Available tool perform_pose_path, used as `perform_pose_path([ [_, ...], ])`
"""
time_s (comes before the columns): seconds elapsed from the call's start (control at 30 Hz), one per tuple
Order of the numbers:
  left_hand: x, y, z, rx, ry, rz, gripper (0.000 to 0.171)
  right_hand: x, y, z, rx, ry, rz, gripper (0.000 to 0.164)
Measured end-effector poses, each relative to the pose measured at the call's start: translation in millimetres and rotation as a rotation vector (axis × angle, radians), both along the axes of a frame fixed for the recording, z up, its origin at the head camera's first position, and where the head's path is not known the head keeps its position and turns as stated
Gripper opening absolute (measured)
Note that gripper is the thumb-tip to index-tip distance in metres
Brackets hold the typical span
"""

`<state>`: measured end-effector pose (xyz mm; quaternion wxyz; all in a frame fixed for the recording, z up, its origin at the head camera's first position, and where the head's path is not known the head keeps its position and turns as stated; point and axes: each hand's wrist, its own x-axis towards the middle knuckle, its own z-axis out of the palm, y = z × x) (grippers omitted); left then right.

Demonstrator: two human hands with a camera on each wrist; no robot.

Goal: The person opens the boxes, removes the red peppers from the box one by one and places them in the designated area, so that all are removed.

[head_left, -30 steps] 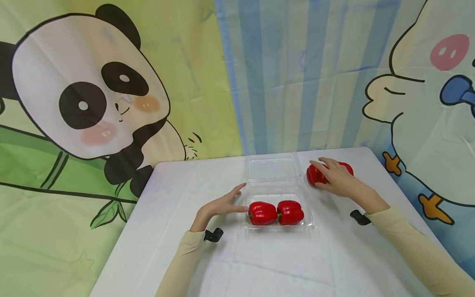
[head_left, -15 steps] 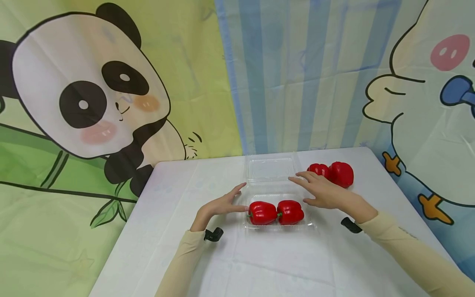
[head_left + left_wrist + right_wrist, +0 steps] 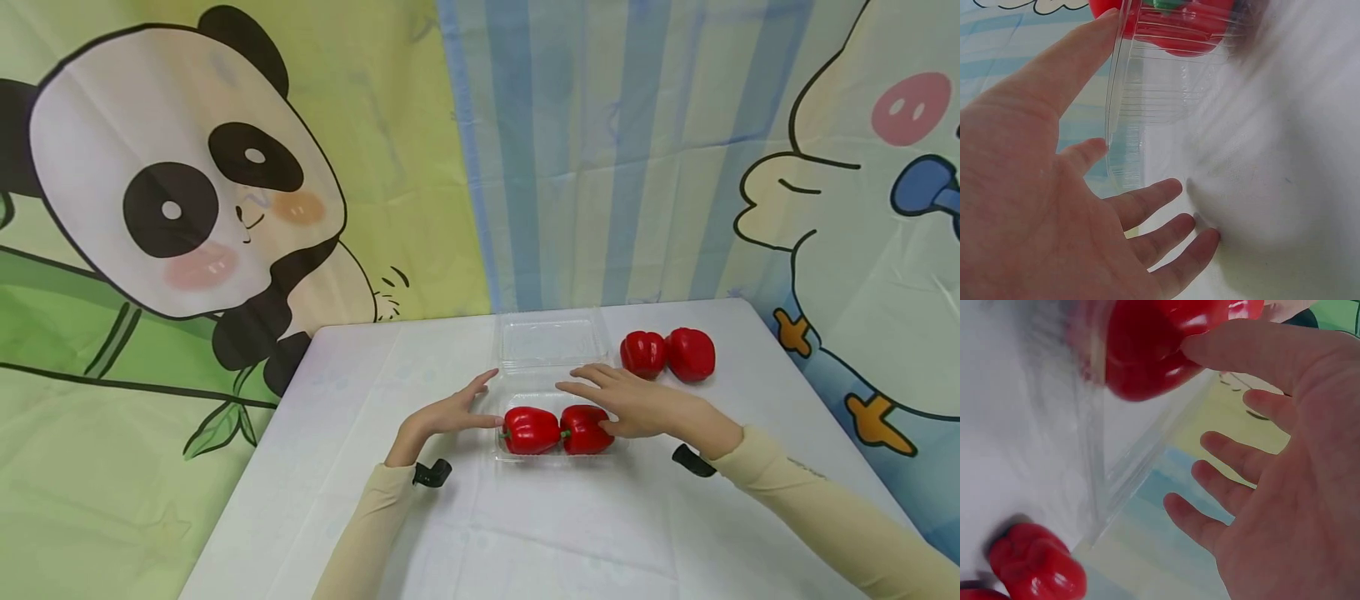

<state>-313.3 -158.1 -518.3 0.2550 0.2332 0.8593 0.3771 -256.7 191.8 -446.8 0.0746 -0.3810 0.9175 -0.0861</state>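
Observation:
Two red bell peppers sit side by side in a clear plastic clamshell box (image 3: 517, 459), the left pepper (image 3: 531, 432) and the right pepper (image 3: 582, 434) with green stems facing left. At the box's left side my left hand (image 3: 442, 414) has its fingers spread, thumb tip right at the rim. In the left wrist view its palm (image 3: 1066, 219) holds nothing. My right hand (image 3: 641, 406) is over the box's right side with straight, parted fingers. In the right wrist view its thumb (image 3: 1235, 353) meets the right pepper (image 3: 1154, 347).
The box's transparent lid (image 3: 551, 342) lies folded back toward the rear of the white table (image 3: 360, 417). Two more red peppers, one on the left (image 3: 642, 354) and one on the right (image 3: 691, 354), stand at the back right. A cartoon-printed curtain (image 3: 570, 167) hangs behind.
My right hand has left the two peppers at the back right and moved left and nearer, over to the box. It carries nothing. The left hand stays in place.

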Motion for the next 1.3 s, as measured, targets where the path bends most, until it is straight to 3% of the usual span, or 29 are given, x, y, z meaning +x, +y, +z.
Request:
perform_pose_path([
  [0.5,1.9,0.1,2.9,-0.016,-0.009,0.012,0.098,2.5,-45.0,4.3,-0.004,-0.031,0.137,0.079],
  [0.77,1.4,0.2,2.6,-0.019,-0.002,0.005,0.098,-6.4,-62.7,4.1,0.124,0.084,0.186,0.079],
  [1.03,1.1,-0.5,3.9,-0.025,-0.003,-0.007,0.098,-8.8,-79.2,3.1,0.305,0.081,0.238,0.090],
  [1.17,0.0,-0.6,3.5,-0.033,0.007,-0.015,0.098,-8.8,-83.7,1.9,0.328,0.094,0.275,0.101],
  [1.3,-0.4,-0.4,3.6,-0.025,0.005,-0.021,0.099,-9.6,-84.1,1.2,0.329,0.084,0.281,0.103],
])
